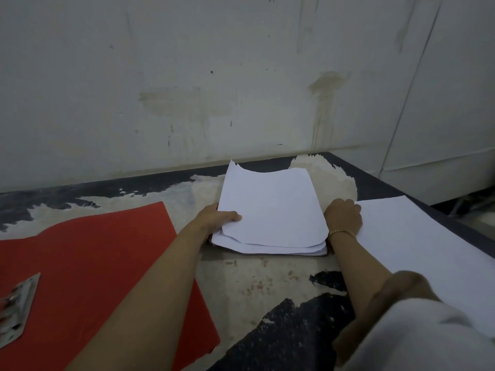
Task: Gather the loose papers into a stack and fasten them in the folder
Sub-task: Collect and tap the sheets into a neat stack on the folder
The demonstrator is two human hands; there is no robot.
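Paper stack (pixel 270 210): left fingers (pixel 232 217) pinch left edge; right fingers (pixel 348 204) alongside, hold unclear

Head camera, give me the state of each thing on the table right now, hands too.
Paper stack: uneven, far end curled up.
Red folder: open flat, no papers inside.
Metal clip: on folder, holding nothing.
Loose sheet: flat, apart from stack.
Left hand: grips stack's left edge.
Right hand: at stack's right edge, grip hidden.
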